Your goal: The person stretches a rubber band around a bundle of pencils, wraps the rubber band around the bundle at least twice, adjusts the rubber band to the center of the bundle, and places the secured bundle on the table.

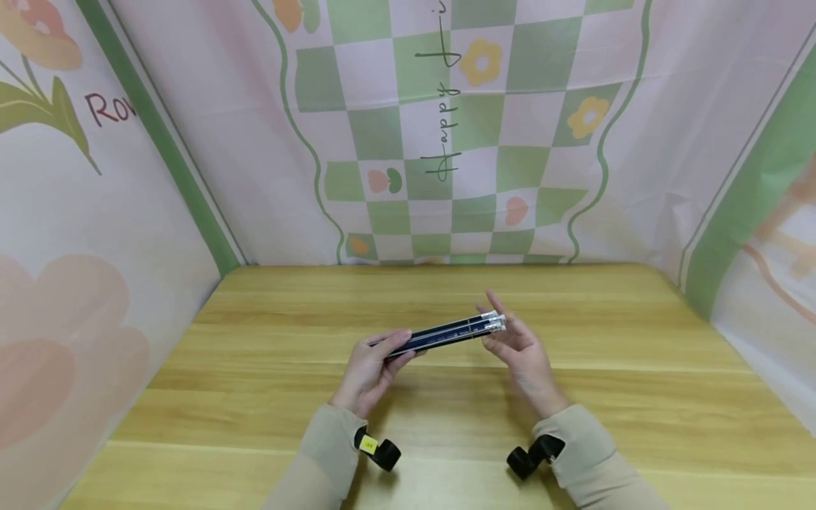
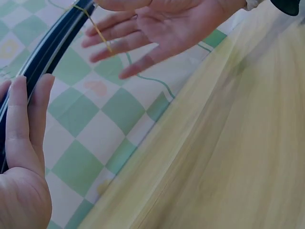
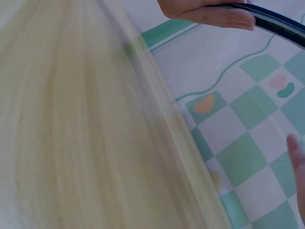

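A bundle of dark blue pencils [image 1: 443, 335] with silver and white ends lies across my left hand [image 1: 372, 368], which grips it near its left end, thumb on top and fingers underneath. The bundle is held above the table, its white-tipped end pointing right and slightly up. At that end is my right hand [image 1: 525, 358], with its thumb close below the pencils and other fingers extended behind them. In the left wrist view, a thin yellow rubber band [image 2: 98, 32] stretches from the bundle to the spread, straight fingers of the right hand [image 2: 167, 31]. How it loops round them is unclear.
A wooden table [image 1: 255, 397] spreads under both hands. Printed cloth [image 1: 268, 212] with green checks and flowers hangs behind and at both sides. Black wrist cameras [image 1: 387, 455] sit at the cuffs of the beige sleeves [image 1: 325, 446].
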The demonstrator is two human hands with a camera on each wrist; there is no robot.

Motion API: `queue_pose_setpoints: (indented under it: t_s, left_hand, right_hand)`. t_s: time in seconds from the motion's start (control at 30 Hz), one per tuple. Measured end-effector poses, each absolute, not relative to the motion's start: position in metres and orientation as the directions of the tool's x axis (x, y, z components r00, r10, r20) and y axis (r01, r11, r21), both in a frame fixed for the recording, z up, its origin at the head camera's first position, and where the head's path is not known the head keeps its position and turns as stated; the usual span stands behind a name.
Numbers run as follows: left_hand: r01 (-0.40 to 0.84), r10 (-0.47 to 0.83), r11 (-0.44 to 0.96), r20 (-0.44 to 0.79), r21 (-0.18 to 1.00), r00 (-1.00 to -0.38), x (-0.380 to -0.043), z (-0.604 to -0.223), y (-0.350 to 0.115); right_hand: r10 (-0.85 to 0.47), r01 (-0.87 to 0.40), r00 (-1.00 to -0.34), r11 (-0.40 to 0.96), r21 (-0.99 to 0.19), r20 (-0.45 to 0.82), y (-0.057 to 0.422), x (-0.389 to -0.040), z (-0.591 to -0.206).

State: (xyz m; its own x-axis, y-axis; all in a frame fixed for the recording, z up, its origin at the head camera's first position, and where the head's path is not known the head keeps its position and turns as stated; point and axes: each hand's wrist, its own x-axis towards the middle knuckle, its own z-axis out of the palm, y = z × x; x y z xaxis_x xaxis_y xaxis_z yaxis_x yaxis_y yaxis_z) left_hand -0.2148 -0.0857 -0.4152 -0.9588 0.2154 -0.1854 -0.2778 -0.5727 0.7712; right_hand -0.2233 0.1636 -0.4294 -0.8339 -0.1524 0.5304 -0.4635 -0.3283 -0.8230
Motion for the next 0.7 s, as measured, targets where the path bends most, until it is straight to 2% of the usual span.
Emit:
queue_pose_setpoints:
  t_s: [0.17, 0.3, 0.5, 0.7]
  left_hand:
    - [-0.263, 0.193, -0.577, -0.184, 0.773, -0.964, -0.216, -0.416, -0.087]
    - [-0.257, 0.187, -0.562, -0.182, 0.786, -0.965, -0.216, -0.416, -0.087]
    - [-0.235, 0.182, -0.512, -0.164, 0.826, -0.97, -0.215, -0.414, -0.089]
    - [-0.205, 0.159, -0.487, -0.145, 0.849, -0.977, -0.217, -0.413, -0.091]
  right_hand:
    - [-0.081, -0.475, -0.852, -0.294, -0.829, 0.517, 0.163, -0.217, -0.422]
    - [-0.071, -0.516, -0.833, -0.262, -0.816, 0.549, 0.163, -0.214, -0.419]
    - [-0.147, -0.582, -0.788, -0.143, -0.801, 0.598, 0.168, -0.215, -0.413]
    - [-0.243, -0.54, -0.818, 0.009, -0.842, 0.522, 0.176, -0.215, -0.405]
